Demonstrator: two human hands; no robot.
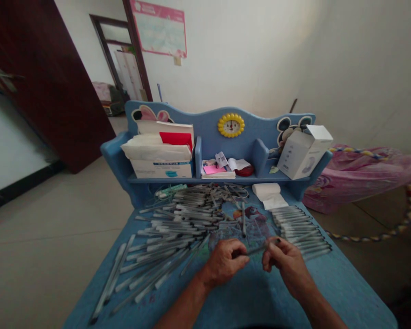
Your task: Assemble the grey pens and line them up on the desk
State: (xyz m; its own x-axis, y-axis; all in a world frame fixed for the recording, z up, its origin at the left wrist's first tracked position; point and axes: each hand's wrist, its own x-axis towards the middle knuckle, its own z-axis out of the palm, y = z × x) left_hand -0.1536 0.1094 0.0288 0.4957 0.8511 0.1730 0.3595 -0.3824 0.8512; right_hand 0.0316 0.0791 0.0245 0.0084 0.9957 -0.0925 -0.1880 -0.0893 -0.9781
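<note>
Between my two hands a slim dark pen [256, 250] is stretched almost level over the blue desk. The fingers of my left hand [226, 260] are closed around one end of it. At the other end, the thumb and fingers of my right hand [285, 259] pinch it, and a dark tip pokes out above them. Left of my hands lies a big loose pile of clear pens with dark tips [173, 228]. A neat row of similar pens [299, 230] lies to the right. One single pen [244, 219] rests just beyond my hands.
A blue shelf [192, 180] runs along the desk's back, bearing a mask box [164, 169], papers [217, 171] and a white carton [303, 153]. Below it lies a white paper roll [267, 189]. A pink plastic-wrapped bundle [359, 176] stands on the right.
</note>
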